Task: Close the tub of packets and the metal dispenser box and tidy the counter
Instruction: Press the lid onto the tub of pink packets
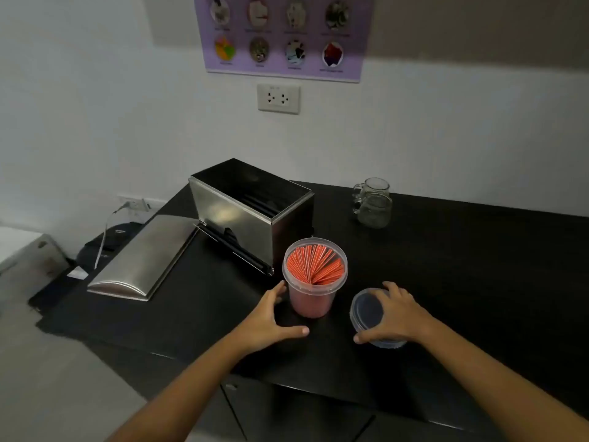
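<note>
- Tub of packets (314, 279) stands uncovered on the counter (478, 266), beside the open metal dispenser box (251, 208).
- Your left hand (267, 317) is spread wide beside the tub.
- Your right hand (395, 314) fingers grasp the clear lid (366, 309).

Two bare forearms, no sleeves visible; left hand (271, 320) and right hand (398, 317) ungloved, without rings, watch, bracelets or markings

Glass jug (373, 202) sits at the back of the black worktop (478, 266), near the wall. Purple poster (283, 33) up top, white double socket (278, 98) right under it. Another socket (135, 204) low left with a cable (103, 237) plugged in.
</note>
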### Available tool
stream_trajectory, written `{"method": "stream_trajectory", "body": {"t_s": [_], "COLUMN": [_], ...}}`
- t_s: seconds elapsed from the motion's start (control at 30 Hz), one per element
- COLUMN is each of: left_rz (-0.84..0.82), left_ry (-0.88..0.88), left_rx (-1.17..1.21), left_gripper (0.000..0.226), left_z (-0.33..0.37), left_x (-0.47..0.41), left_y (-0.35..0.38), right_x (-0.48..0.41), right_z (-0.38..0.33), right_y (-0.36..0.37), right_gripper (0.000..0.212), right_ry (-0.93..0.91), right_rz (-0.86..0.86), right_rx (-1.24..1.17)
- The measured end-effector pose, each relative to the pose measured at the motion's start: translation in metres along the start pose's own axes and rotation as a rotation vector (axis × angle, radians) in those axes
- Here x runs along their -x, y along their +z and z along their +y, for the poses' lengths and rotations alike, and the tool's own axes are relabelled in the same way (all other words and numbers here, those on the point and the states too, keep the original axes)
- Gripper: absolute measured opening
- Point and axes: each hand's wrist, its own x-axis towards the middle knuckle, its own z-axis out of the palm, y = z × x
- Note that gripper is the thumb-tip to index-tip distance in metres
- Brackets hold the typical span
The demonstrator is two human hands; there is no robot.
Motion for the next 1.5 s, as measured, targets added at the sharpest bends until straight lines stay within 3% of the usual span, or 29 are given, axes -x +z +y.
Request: {"method": "stream_trajectory", "body": {"t_s": [0.27,0.4,0.53,0.7,0.93,1.5], "left_rz": [-0.010,-0.035,-0.055,-0.093,-0.164,-0.085], "left_ry": [0.032,0.064,0.094,0.129,0.225,0.267], "left_rx": [0.001,-0.008,0.004,0.016,0.035,0.046], "left_gripper": [0.102,0.100,0.097,0.101,0.104,0.088], "left_z": [0.001,0.000,0.001,-0.001,-0.004,-0.013], "left_x": [-0.022,-0.029,-0.034,-0.039,-0.049,-0.059], "left_y": [-0.005,-0.011,-0.014,-0.016,-0.014,-0.019], "right_x": [-0.001,0.009,0.021,0.030,0.022,-0.004], "right_z": [0.002,0.007,0.001,-0.036,-0.085,-0.112], "right_y": [0.004,-0.014,-0.038,-0.064,-0.068,-0.065], "right_gripper": [0.108,0.106,0.105,0.115,0.106,0.103], "right_ry": [0.078,0.123,0.042,-0.116,-0.327,-0.305], "right_rz": [0.125,0.238,0.287,0.275,0.276,0.223], "right_rx": [-0.142,-0.433,-0.606,-0.581,-0.403,-0.011]}}
